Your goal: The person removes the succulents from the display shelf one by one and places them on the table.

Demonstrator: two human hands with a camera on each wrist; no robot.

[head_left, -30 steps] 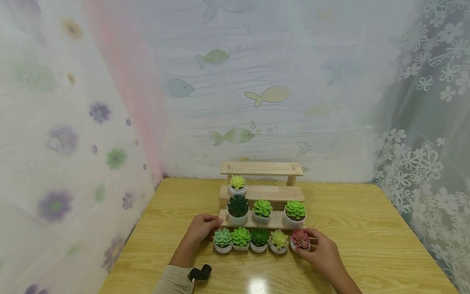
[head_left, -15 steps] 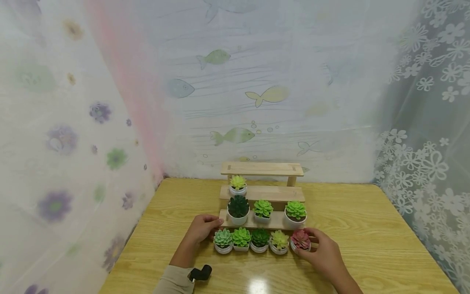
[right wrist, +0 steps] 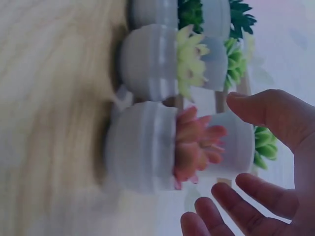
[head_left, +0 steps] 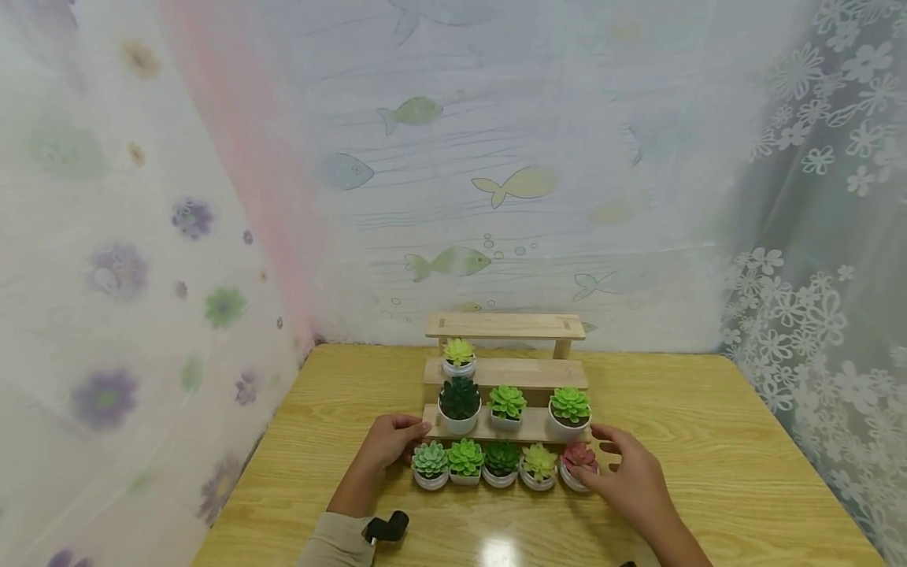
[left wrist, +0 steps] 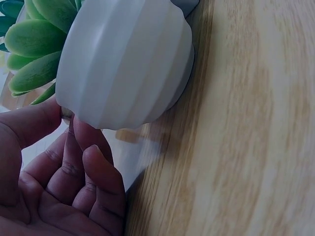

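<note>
My left hand [head_left: 388, 441] pinches the left end of the lowest step of a wooden tiered plant stand [head_left: 531, 425]. In the left wrist view, thumb and forefinger meet on a small bit of wood [left wrist: 66, 114] beside a white ribbed pot [left wrist: 123, 64]. My right hand [head_left: 634, 476] is spread around the right side of a pink succulent in a white pot [head_left: 579, 461]. The right wrist view shows a gap between its fingers and that pot [right wrist: 142, 147]. Left of it in the front row stand a yellow succulent [head_left: 538, 463], a dark green one [head_left: 501, 459] and pale green ones.
On the lowest step are a dark succulent [head_left: 460, 402], a small bright green one [head_left: 507, 403] and a bigger green one [head_left: 570, 405]. A yellow-green succulent [head_left: 459, 354] sits on the middle step. Printed curtains [head_left: 496, 157] surround the wood-grain table [head_left: 708, 457].
My right hand has let go of the pink succulent's pot, its fingers spreading and drawing slightly right. The left hand keeps its pinch on the stand.
</note>
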